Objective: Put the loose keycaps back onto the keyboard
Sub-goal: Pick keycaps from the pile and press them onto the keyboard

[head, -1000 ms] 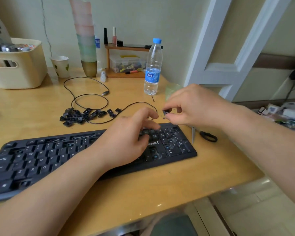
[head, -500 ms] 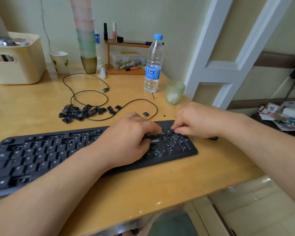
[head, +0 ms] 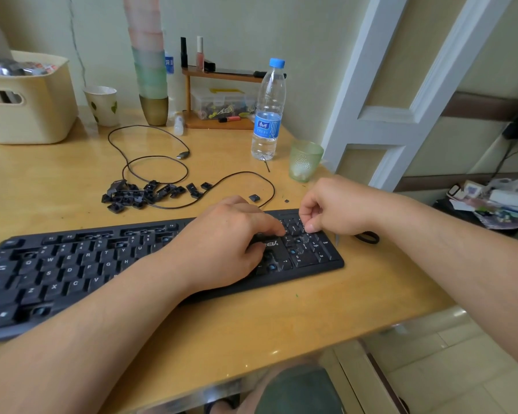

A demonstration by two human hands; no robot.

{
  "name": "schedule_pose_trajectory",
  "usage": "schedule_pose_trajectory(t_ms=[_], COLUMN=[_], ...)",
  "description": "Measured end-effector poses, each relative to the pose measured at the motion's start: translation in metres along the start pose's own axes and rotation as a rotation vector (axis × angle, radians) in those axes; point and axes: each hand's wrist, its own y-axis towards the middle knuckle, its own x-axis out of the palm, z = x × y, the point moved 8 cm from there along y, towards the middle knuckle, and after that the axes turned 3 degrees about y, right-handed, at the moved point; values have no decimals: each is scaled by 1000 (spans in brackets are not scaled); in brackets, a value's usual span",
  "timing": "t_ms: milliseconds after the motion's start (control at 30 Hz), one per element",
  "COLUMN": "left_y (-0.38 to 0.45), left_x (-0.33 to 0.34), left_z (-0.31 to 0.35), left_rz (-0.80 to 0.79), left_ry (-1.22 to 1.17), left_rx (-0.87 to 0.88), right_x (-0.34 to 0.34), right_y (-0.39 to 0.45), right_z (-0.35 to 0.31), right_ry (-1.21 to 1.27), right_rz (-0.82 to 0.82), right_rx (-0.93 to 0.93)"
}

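A black keyboard [head: 72,264] lies across the wooden desk, with several bare key sockets showing blue stems [head: 292,252]. My left hand [head: 222,243] rests on its right half, the index finger stretched out and pressing at the number pad's left edge. My right hand [head: 335,204] hovers at the pad's top, its curled fingers and thumb bunched down on a keycap that is mostly hidden under them. A pile of loose black keycaps [head: 132,195] sits behind the keyboard. One single keycap [head: 254,198] lies apart, just behind my left hand.
The keyboard's black cable [head: 162,162] loops around the pile. Behind my right hand stand a green glass [head: 305,161] and a water bottle [head: 266,115]. A black hair tie [head: 368,237] lies right of the keyboard. A cream basket [head: 27,100], paper cup [head: 102,106] and stacked cups [head: 150,70] line the wall.
My right hand came down from above the keyboard, where it pinched a keycap, onto the number pad. My left index finger stretched toward the same spot.
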Motion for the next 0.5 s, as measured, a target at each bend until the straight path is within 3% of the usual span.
schedule_pose_trajectory(t_ms=[233,500], left_y=[0,-1], left_x=[0,1], left_z=[1,2], left_rz=[-16,-23], left_ry=[-4,-12], left_rx=[-3,-1], right_x=[3,8], right_y=[6,12], right_z=[6,-6], right_ry=[98,-74], right_rz=[-37,-71], right_rx=[89,89])
